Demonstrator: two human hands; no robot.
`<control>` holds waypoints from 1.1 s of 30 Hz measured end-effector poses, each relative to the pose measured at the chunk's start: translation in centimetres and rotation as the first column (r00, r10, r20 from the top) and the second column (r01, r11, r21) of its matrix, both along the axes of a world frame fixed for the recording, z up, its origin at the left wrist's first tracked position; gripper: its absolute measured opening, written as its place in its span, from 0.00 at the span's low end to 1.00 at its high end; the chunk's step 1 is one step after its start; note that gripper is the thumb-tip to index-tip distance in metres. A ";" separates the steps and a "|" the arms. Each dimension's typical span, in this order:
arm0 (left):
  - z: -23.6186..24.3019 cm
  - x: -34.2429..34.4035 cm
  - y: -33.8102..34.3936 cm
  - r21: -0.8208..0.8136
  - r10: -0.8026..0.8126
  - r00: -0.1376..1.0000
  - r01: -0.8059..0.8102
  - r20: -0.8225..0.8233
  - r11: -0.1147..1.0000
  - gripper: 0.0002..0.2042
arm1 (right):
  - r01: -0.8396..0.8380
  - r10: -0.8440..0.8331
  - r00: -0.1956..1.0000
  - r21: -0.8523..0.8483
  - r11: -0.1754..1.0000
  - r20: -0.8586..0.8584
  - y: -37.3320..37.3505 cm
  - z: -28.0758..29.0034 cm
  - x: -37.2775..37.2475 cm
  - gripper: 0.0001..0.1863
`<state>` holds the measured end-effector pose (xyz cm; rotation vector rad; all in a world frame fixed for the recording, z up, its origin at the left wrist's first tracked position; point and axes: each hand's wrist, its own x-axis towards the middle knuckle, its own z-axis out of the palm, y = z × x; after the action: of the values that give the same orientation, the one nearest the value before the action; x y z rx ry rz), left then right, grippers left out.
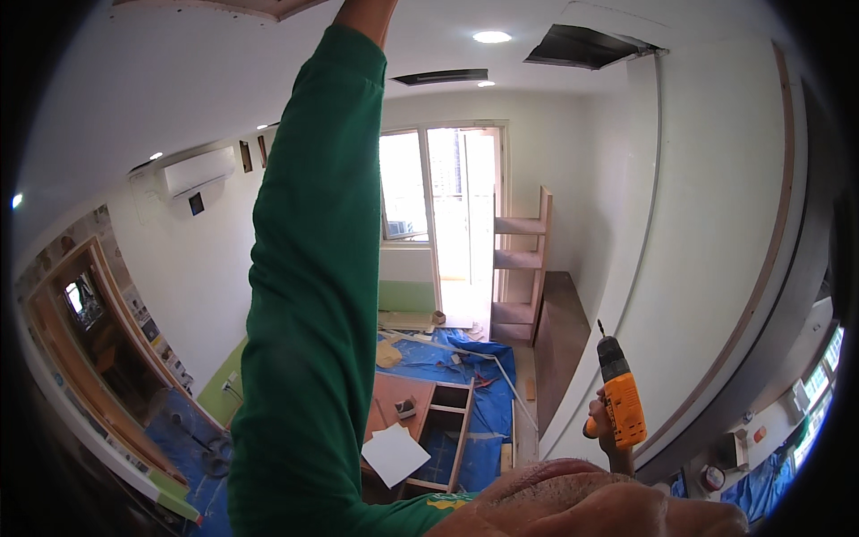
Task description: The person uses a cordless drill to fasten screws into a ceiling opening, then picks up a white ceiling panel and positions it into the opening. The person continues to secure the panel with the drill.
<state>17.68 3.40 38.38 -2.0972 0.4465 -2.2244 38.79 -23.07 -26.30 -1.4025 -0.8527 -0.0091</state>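
Note:
My left arm, in a green sleeve (318, 268), reaches straight up toward the ceiling. Only its wrist shows at the top edge, so my left hand is out of view. At the lower right, my right hand (604, 428) is wrapped round the grip of an orange and black cordless drill (624, 403). The drill is held upright with a dark bit (600, 328) pointing up, beside a white wall panel (707, 224). The bit appears apart from any surface.
Dark openings (573, 46) are cut in the white ceiling. Below stand a wooden cabinet frame (461, 430) with a white sheet (395, 455) and a shelf unit (541, 268). Blue sheeting (429, 353) covers the floor. An air conditioner (199, 170) hangs on the left wall.

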 end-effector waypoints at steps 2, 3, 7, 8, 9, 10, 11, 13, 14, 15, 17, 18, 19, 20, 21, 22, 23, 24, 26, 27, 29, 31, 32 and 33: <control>-0.7 0.9 -0.1 -0.003 -0.019 1.000 0.019 -0.022 1.000 0.58 | -0.054 0.063 0.990 0.077 0.996 -0.128 -0.6 1.8 -0.7 0.11; -0.4 1.5 0.4 -0.031 0.010 1.000 -0.010 -0.010 0.999 0.59 | -0.069 0.080 0.990 0.103 0.992 -0.113 -0.6 2.9 -1.3 0.12; 1.9 0.4 1.7 -0.036 0.026 1.000 -0.026 -0.005 0.999 0.58 | -0.178 0.196 0.973 0.144 0.973 -0.119 -0.1 5.5 -2.8 0.14; 2.0 0.2 1.7 -0.011 -0.007 1.000 0.007 -0.023 1.000 0.57 | -0.194 0.212 0.967 0.130 0.972 -0.144 -0.1 5.9 -3.2 0.14; 1.9 0.2 1.9 0.017 0.024 1.000 -0.024 -0.020 1.000 0.54 | -0.210 0.228 0.959 0.116 0.971 -0.170 -0.2 6.3 -3.4 0.14; 1.8 0.4 1.8 0.047 0.053 0.998 -0.052 -0.020 0.998 0.51 | -0.212 0.226 0.961 0.099 0.972 -0.157 -0.2 5.8 -3.2 0.14; 1.7 0.6 1.8 0.076 0.082 0.996 -0.080 -0.019 0.994 0.49 | -0.214 0.224 0.964 0.083 0.973 -0.143 -0.3 5.3 -3.0 0.15; 1.5 2.0 1.4 0.145 -0.083 0.996 0.087 -0.033 0.986 0.48 | -0.170 0.174 0.980 0.050 0.984 -0.099 -0.4 4.4 -2.3 0.15; 0.6 3.2 1.5 0.205 -0.041 0.990 0.013 0.133 0.979 0.50 | -0.162 0.166 0.984 0.056 0.985 -0.067 -0.4 4.4 -2.4 0.15; -0.1 4.0 1.7 0.250 -0.010 0.955 -0.068 0.298 0.966 0.51 | -0.168 0.172 0.981 0.054 0.984 -0.085 -0.4 4.4 -2.5 0.15; -0.1 4.5 1.8 0.233 0.018 0.967 -0.079 0.256 0.969 0.59 | -0.183 0.188 0.974 0.049 0.982 -0.127 -0.3 5.0 -3.5 0.15; 0.1 5.9 2.2 0.200 0.032 0.949 -0.099 0.314 0.975 0.60 | -0.164 0.167 0.972 0.029 0.986 -0.165 -0.7 5.5 -4.1 0.15; 0.3 6.4 2.2 0.172 0.052 0.928 -0.123 0.370 0.977 0.61 | -0.165 0.168 0.974 0.029 0.986 -0.153 -0.9 5.7 -4.5 0.15; 0.6 6.5 2.6 0.153 0.077 0.931 -0.139 0.356 0.978 0.62 | -0.166 0.169 0.976 0.029 0.986 -0.141 -1.0 5.7 -4.6 0.15; 1.0 6.2 3.2 0.133 0.103 0.934 -0.157 0.343 0.979 0.63 | -0.168 0.170 0.977 0.028 0.985 -0.129 -1.1 5.8 -4.7 0.15; 1.0 6.3 3.2 0.121 0.120 0.940 -0.167 0.321 0.979 0.64 | -0.157 0.161 0.976 0.036 0.987 -0.144 -1.2 5.6 -4.9 0.15; 1.0 6.3 3.3 0.147 0.133 0.932 -0.192 0.337 0.970 0.64 | -0.148 0.153 0.975 0.044 0.988 -0.159 -1.3 5.4 -5.0 0.15; 1.0 6.2 3.5 0.173 0.148 0.924 -0.220 0.354 0.960 0.64 | -0.141 0.147 0.974 0.051 0.989 -0.173 -1.3 5.2 -5.0 0.15; 0.2 5.6 2.6 0.254 0.100 0.924 -0.204 0.369 0.945 0.61 | -0.160 0.175 0.959 0.085 0.983 -0.221 -1.2 4.7 -4.9 0.15; 0.2 6.0 2.8 0.229 0.129 0.917 -0.227 0.379 0.946 0.59 | -0.172 0.193 0.950 0.102 0.980 -0.245 -1.2 4.4 -4.7 0.15; 0.7 6.1 3.6 0.192 0.205 0.895 -0.299 0.397 0.935 0.57 | -0.213 0.229 0.938 0.090 0.973 -0.260 -0.6 2.3 -3.2 0.14; 0.9 5.3 6.2 0.261 0.280 0.871 -0.403 0.404 0.877 0.54 | -0.282 0.293 0.913 0.082 0.956 -0.283 0.3 0.5 -2.4 0.14; 0.8 4.7 7.6 0.299 0.318 0.856 -0.454 0.407 0.840 0.52 | -0.328 0.336 0.893 0.080 0.941 -0.299 0.7 0.2 -2.6 0.14; 0.3 4.0 8.6 0.295 0.333 0.903 -0.407 0.270 0.865 0.49 | -0.374 0.381 0.870 0.084 0.924 -0.314 1.3 0.0 -3.0 0.14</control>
<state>21.70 12.04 38.63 -1.5912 0.3478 -1.9461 35.74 -21.76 -26.35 -1.1541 -0.8310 0.5024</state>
